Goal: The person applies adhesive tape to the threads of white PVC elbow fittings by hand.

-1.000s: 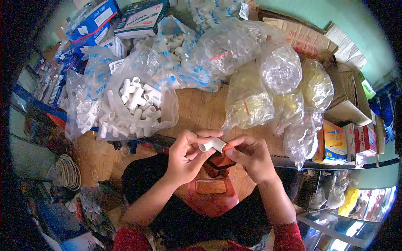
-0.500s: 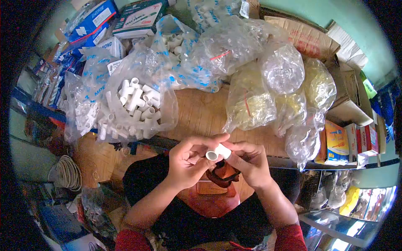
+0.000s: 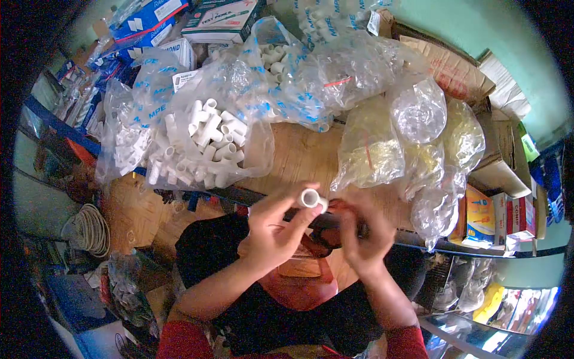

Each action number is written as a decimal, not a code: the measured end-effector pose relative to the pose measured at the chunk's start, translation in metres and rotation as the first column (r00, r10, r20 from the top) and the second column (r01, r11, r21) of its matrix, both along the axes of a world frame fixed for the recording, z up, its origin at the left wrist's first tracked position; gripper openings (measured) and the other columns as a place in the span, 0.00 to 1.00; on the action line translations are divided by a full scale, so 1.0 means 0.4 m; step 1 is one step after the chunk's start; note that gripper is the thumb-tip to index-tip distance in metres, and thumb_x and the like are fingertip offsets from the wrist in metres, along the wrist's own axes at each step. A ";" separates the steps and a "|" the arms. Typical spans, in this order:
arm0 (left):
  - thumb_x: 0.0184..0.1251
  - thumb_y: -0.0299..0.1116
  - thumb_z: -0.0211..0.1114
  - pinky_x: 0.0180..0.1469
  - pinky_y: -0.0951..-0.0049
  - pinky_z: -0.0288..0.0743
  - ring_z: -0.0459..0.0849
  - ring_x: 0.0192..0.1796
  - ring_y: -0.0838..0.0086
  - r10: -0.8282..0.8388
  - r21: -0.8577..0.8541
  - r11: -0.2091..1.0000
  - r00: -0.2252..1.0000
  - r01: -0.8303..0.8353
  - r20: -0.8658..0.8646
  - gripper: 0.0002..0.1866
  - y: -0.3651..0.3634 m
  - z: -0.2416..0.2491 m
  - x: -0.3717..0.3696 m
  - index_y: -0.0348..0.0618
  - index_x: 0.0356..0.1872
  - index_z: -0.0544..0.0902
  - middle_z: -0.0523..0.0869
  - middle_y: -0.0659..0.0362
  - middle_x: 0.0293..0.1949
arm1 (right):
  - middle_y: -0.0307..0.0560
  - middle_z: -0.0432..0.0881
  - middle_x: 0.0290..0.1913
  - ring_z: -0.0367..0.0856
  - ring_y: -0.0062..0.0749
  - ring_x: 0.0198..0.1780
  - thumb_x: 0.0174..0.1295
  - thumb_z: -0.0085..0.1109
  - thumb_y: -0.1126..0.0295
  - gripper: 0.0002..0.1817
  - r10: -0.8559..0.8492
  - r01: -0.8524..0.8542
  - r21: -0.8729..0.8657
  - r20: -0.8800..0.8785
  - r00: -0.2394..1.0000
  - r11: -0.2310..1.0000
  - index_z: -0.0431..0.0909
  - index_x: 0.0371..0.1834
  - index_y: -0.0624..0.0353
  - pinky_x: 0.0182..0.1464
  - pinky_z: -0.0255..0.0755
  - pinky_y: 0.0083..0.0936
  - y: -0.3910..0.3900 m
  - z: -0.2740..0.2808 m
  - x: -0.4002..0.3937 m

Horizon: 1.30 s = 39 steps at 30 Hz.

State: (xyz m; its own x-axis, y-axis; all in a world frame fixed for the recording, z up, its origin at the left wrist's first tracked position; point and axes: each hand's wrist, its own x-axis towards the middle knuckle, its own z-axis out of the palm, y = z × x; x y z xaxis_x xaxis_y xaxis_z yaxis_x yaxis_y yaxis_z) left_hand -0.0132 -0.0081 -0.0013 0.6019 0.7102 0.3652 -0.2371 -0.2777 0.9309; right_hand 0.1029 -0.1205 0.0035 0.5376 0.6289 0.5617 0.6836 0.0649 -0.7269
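I count two hands, left hand (image 3: 272,233) and right hand (image 3: 365,233), one white pipe fitting (image 3: 312,198) between them, and one coil of cord (image 3: 89,230).

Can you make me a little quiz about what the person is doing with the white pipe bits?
1. True or false: the left hand holds a white pipe fitting up by its fingers.
2. Where do most of the loose white fittings lie? A) in an open plastic bag on the wooden bench, B) in a red bucket, C) on the floor.
3. Fill in: the right hand looks ____ in the picture, so its grip is hard to see.

Key: 1 true; 2 A; 3 blurred.
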 end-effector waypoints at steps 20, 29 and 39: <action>0.55 0.28 0.71 0.48 0.75 0.74 0.81 0.45 0.74 -0.163 0.044 0.983 0.952 0.180 -0.258 0.18 0.030 -0.008 -0.023 0.34 0.44 0.76 0.82 0.53 0.41 | 0.52 0.81 0.41 0.82 0.40 0.41 0.53 0.62 0.79 0.08 0.278 -0.316 -0.096 -0.282 0.918 0.944 0.80 0.37 0.63 0.45 0.75 0.28 -0.010 0.043 0.046; 0.57 0.26 0.70 0.44 0.79 0.73 0.81 0.43 0.77 -0.212 0.065 0.969 0.934 0.240 -0.288 0.16 0.032 -0.003 -0.024 0.34 0.45 0.78 0.82 0.55 0.43 | 0.49 0.83 0.35 0.83 0.31 0.38 0.52 0.66 0.80 0.06 0.132 -0.194 -0.087 -0.466 0.875 0.977 0.79 0.33 0.65 0.40 0.76 0.23 -0.021 0.014 0.038; 0.61 0.23 0.64 0.39 0.81 0.72 0.79 0.39 0.79 -0.176 -0.061 0.983 0.982 0.173 -0.062 0.13 0.017 -0.031 -0.009 0.35 0.46 0.76 0.80 0.56 0.41 | 0.45 0.83 0.33 0.82 0.25 0.35 0.55 0.64 0.78 0.04 0.251 -0.348 -0.072 -0.558 0.791 0.935 0.80 0.33 0.65 0.37 0.76 0.22 -0.012 0.009 0.042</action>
State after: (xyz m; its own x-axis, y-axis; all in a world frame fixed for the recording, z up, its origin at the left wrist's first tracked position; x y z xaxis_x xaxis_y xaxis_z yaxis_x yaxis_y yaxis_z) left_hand -0.0167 -0.0012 -0.0137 0.7400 0.6099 0.2834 -0.2145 -0.1853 0.9590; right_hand 0.1196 -0.1252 0.0072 0.4893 0.8640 0.1188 0.1515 0.0499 -0.9872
